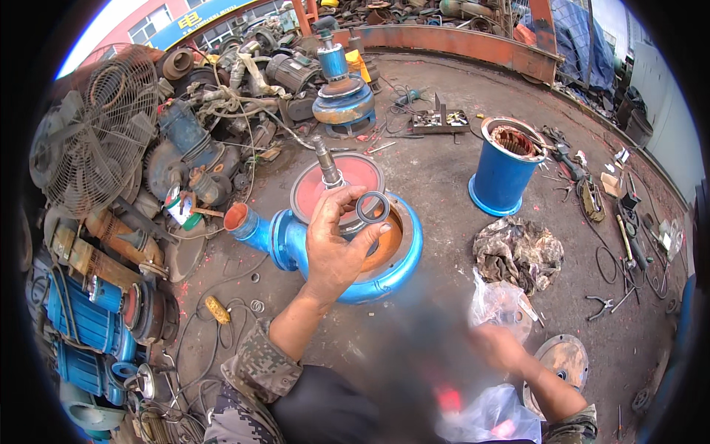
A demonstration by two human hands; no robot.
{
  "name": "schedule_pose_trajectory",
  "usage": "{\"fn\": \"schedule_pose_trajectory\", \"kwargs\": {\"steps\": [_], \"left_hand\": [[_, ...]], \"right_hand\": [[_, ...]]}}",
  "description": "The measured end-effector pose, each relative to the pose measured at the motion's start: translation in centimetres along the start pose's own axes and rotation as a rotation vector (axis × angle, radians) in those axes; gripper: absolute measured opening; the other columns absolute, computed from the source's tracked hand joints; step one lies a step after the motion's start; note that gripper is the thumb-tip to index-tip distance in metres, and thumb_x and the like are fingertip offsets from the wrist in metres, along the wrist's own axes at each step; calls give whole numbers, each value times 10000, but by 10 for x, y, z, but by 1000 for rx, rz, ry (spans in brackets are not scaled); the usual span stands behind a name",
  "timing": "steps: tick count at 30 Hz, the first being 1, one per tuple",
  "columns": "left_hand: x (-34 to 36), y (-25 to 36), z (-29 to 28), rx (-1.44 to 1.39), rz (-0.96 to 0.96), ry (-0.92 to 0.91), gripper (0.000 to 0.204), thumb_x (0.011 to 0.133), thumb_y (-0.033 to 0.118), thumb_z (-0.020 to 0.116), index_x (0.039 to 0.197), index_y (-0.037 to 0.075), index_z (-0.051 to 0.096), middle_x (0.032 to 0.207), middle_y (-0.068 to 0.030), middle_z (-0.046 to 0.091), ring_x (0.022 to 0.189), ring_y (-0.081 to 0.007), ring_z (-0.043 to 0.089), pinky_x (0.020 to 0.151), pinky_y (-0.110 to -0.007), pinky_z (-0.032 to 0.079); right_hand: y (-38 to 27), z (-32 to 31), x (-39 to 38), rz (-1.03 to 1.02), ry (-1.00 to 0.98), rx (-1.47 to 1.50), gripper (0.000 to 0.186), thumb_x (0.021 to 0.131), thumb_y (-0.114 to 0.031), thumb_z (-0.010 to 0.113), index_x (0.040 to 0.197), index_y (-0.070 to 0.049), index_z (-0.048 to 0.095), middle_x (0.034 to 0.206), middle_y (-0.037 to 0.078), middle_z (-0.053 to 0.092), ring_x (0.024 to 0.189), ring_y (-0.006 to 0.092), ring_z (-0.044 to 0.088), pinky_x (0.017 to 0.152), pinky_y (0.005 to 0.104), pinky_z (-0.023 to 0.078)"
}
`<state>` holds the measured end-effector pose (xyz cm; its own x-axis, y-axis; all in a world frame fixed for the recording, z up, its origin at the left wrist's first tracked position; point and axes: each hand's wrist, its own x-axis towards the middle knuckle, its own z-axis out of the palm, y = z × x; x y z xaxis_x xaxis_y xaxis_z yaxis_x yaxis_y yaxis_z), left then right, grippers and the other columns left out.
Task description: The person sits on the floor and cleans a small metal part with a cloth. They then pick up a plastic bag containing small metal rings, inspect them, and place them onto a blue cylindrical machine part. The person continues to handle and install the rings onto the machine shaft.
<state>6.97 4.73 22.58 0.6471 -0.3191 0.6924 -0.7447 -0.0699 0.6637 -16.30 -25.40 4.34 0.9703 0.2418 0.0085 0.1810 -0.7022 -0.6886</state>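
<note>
My left hand is raised over the blue pump casing, pinching a black seal ring between thumb and fingers. Behind the fingers lies a red disc with a metal shaft standing up from it. Lower right, my right hand is beside a clear plastic bag with a round part under or in it. A dark blur hides that hand's fingertips, so what they touch is unclear. Another clear bag with something red in it lies near my legs.
A blue motor housing stands ahead right, with a dirty crumpled sheet nearer. A round metal plate lies beyond my right forearm. Pliers, cables and tools lie at right. A fan guard and piled pump parts line the left.
</note>
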Motion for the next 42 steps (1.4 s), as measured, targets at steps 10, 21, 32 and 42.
{"fn": "schedule_pose_trajectory", "kwargs": {"steps": [10, 21, 32, 42], "left_hand": [[6, -32, 2, 61, 110, 210, 572, 791, 2, 890, 1292, 0, 612, 1273, -82, 596, 1192, -192, 615, 1056, -348, 497], [12, -42, -37, -1342, -694, 345, 348, 1047, 432, 644, 1141, 99, 685, 1065, -29, 660, 1015, -177, 613, 910, -372, 510], [71, -71, -75, -884, -546, 361, 266, 1013, 338, 731, 1124, 102, 681, 1027, 12, 631, 949, -102, 581, 849, -309, 489], [102, -73, -72, -719, -509, 206, 278, 1007, 324, 740, 1153, 90, 699, 1002, 35, 655, 938, -79, 577, 847, -283, 465]], "right_hand": [[-26, -13, 0, 41, -161, -62, 334, 945, -219, 759, 1227, -73, 655, 1105, 143, 708, 1006, 331, 712, 879, 432, 580], [-48, 31, 34, -133, -251, 155, 366, 954, -246, 742, 1260, -65, 658, 1118, 154, 696, 1019, 363, 705, 876, 445, 582], [-57, 49, 32, -110, -351, 191, 371, 960, -257, 736, 1270, -71, 655, 1140, 144, 700, 1040, 353, 708, 891, 442, 585], [-56, 49, 15, -77, -355, 181, 376, 965, -266, 731, 1279, -77, 652, 1159, 136, 705, 1058, 344, 710, 905, 440, 588]]}}
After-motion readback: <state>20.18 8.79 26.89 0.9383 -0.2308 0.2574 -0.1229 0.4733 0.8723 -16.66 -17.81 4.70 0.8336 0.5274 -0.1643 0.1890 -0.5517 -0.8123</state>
